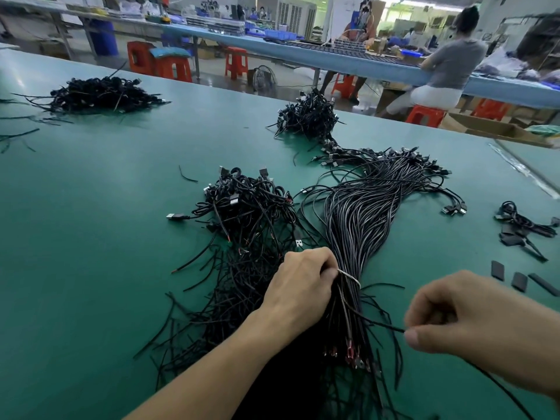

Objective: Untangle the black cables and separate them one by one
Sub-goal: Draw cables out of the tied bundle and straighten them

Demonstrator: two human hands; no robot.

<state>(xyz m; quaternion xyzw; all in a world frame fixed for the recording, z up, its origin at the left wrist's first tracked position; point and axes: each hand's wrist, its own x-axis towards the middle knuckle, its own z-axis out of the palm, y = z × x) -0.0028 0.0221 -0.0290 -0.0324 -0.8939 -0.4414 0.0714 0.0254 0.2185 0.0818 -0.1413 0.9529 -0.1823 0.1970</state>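
A thick bundle of black cables (pixel 360 219) lies on the green table (pixel 106 213), bound near its lower end by a pale tie (pixel 350 277). My left hand (pixel 303 283) grips the bundle at that tie. My right hand (pixel 460 316) pinches a single black cable (pixel 381 324) between thumb and forefinger, and the cable runs back to the bundle's lower end. A looser tangle of black cables with USB plugs (pixel 245 213) lies to the left of the bundle.
Two more heaps of black cables lie farther back, one at the far left (pixel 100 93) and one in the middle (pixel 309 116). A small cable knot and black sleeve pieces (pixel 521 225) lie at the right. People sit at a blue bench (pixel 333 57) behind.
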